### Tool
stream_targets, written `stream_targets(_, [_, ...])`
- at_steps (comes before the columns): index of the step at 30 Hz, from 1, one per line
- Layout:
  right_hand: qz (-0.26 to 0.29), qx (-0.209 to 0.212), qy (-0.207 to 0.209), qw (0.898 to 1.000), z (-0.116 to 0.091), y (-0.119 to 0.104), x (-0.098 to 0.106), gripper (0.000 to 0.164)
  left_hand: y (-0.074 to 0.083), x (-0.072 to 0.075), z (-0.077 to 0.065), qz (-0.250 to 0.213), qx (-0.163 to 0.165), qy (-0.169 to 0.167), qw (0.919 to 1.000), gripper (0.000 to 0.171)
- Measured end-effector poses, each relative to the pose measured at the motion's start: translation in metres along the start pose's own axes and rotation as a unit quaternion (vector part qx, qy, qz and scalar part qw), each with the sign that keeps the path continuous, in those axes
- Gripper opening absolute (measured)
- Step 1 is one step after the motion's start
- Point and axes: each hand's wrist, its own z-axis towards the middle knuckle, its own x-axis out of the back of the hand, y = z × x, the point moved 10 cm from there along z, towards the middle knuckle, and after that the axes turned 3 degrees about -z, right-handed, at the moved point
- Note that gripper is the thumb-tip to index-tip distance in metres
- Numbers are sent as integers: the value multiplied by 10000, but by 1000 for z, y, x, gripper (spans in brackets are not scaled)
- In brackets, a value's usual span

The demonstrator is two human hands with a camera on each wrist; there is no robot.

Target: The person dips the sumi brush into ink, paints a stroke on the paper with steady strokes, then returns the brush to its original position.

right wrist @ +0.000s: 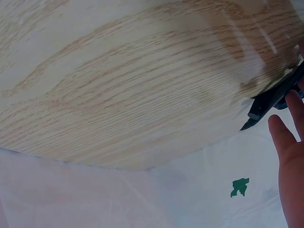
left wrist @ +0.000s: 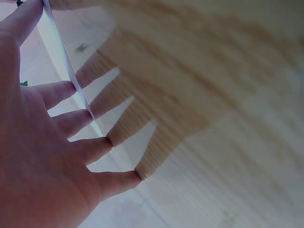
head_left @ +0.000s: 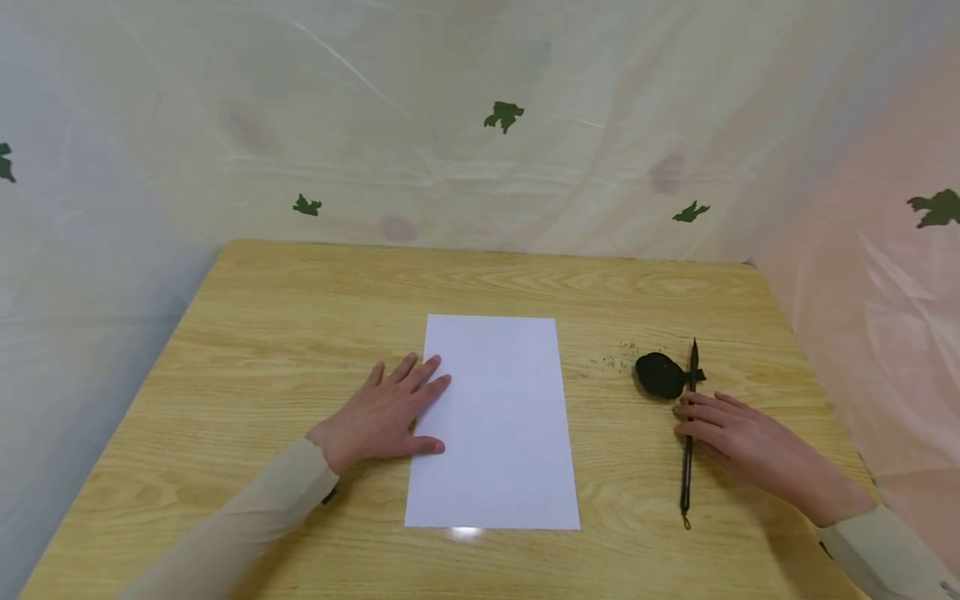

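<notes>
A white sheet of paper (head_left: 495, 425) lies upright on the table in front of me. My left hand (head_left: 390, 414) rests with fingers spread on its left edge, fingertips and thumb on the paper; the left wrist view shows the fingers (left wrist: 59, 95) straight and apart. On the right, my right hand (head_left: 742, 437) holds the middle of a dark writing brush (head_left: 687, 475), fingers over its shaft. The brush tip points away from me. Beside it sits a black ink dish (head_left: 659, 376), its short handle under the brush. In the right wrist view, fingers partly hide the brush (right wrist: 280, 92).
The wooden table (head_left: 300, 292) carries small dark specks (head_left: 615, 362) left of the ink dish. Pale cloth (head_left: 420, 108) with green bird-like shapes hangs behind the table, and pinkish cloth (head_left: 885, 317) along the right side.
</notes>
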Motion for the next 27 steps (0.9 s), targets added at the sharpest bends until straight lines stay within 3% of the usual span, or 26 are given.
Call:
stream_targets(9, [-119,-173,-381,9991,-2,0,-4,71,-1,-2,1,-68,36,-79,9999,94])
stream_targets(11, [-83,-198,-442,9988,-2,0,-4,46,-1,-2,1,-87,40,-82,9999,94])
stream_targets(16, [-91,-171,-535,9984,-1,-2,-6,26,-1,-2,0,-51,22,-65,10000,94])
stream_targets(19, [-130,-130,-519,9985,0,-3,-5,29,-1,-1,0,-30,19,-54,10000,94])
stream_targets(21, [-140,-123,-522,9985,0,-4,-4,46,-1,-1,0,-34,28,-52,10000,94])
stream_targets(24, [-290,-95,-464,9985,-1,-6,-1,55,-1,-1,0,-40,30,-54,10000,94])
stream_targets(27, [-426,-34,-307,9986,-2,-8,5,54,0,0,0,-31,24,-38,10000,94])
